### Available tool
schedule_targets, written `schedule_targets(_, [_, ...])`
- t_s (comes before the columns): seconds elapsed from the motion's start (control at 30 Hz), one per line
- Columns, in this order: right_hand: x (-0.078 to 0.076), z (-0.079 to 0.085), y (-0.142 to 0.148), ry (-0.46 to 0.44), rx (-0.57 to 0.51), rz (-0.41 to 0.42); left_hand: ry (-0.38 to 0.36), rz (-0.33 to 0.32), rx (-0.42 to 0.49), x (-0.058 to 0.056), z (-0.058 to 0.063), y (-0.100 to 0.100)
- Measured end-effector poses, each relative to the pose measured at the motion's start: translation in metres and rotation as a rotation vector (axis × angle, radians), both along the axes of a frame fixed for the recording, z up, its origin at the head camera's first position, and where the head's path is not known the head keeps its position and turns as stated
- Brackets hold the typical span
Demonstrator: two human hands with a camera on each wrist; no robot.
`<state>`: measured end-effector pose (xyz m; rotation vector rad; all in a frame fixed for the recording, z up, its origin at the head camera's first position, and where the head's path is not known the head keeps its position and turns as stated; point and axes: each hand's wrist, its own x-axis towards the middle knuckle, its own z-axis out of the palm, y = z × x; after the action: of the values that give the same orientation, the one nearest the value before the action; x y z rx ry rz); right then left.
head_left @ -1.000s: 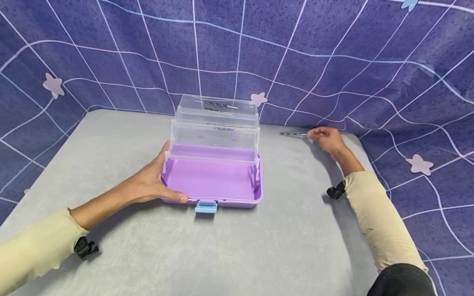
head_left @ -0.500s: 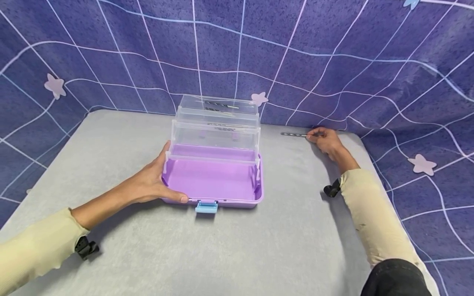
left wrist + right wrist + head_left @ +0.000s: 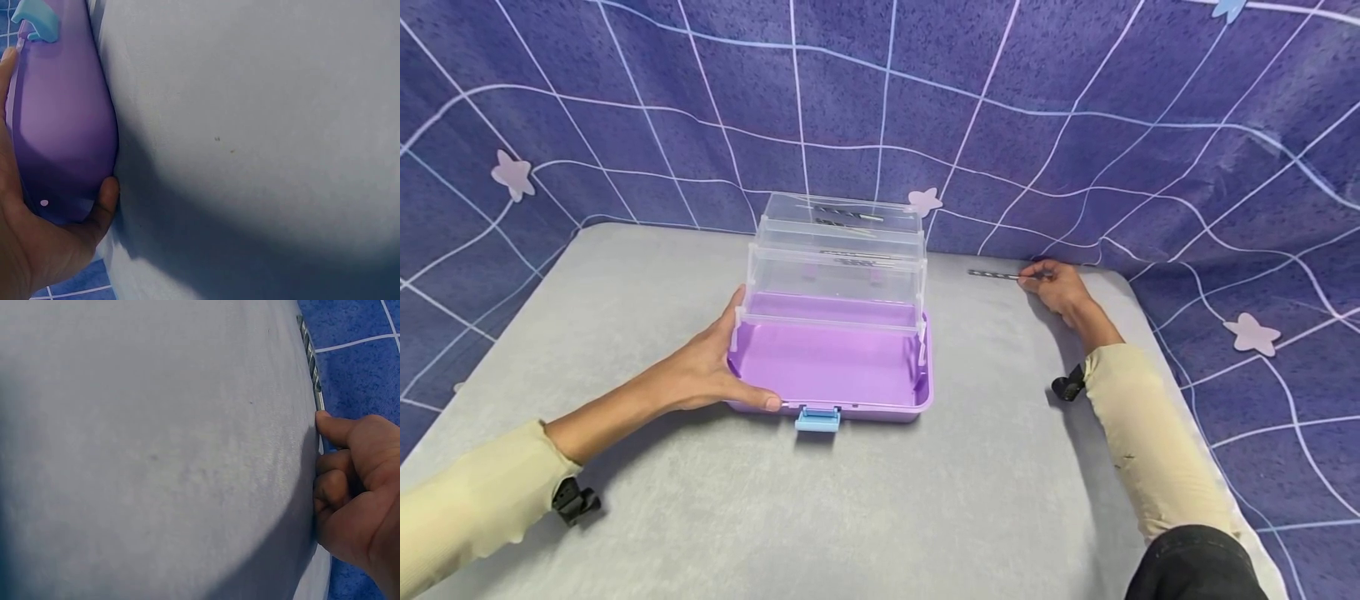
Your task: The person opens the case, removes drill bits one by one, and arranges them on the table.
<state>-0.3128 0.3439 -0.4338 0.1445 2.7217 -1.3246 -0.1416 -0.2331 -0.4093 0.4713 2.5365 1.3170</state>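
A purple toolbox [image 3: 887, 412] stands unfolded, its clear stepped trays [image 3: 775, 279] raised toward the back. My left hand [image 3: 703, 367] grips its left end, thumb on the front rim; the left wrist view shows the hand around the box's [image 3: 65, 119] end. Far to the right, near the back table edge, my right hand [image 3: 1058, 290] pinches the shank end of a dark twist drill bit [image 3: 991, 274]. The bit lies about level, fluted end pointing left. In the right wrist view, a fingertip covers part of the bit [image 3: 309, 353], and the other fingers are curled.
Several drill bits [image 3: 850, 214] lie in the upper clear trays. A light blue latch [image 3: 817, 419] hangs at the toolbox's front. Behind the grey-covered table [image 3: 850, 517] rises a purple cloth [image 3: 700, 83] with grid lines and stars.
My right hand and forearm have shifted slightly left, with the drill bit nearly in the same place. The left hand and toolbox have stayed put.
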Motion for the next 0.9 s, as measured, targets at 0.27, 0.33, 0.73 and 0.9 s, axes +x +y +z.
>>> schedule_targets(0.27, [-0.002, -0.001, 0.004, -0.030, 0.006, -0.032, 0.005, -0.010, 0.031, -0.002, -0.001, 0.001])
schedule_targets(0.33, [-0.002, 0.000, 0.004, -0.025, 0.002, -0.038, 0.004, -0.012, 0.038, -0.002, -0.002, 0.001])
schedule_targets(0.73, [0.002, 0.014, -0.007, 0.044, -0.083, -0.072, -0.014, -0.005, 0.046, -0.001, -0.001, 0.001])
schedule_targets(0.9, [0.002, 0.023, -0.017, 0.048, -0.096, -0.055, -0.015, -0.007, 0.044, -0.001, -0.001, 0.001])
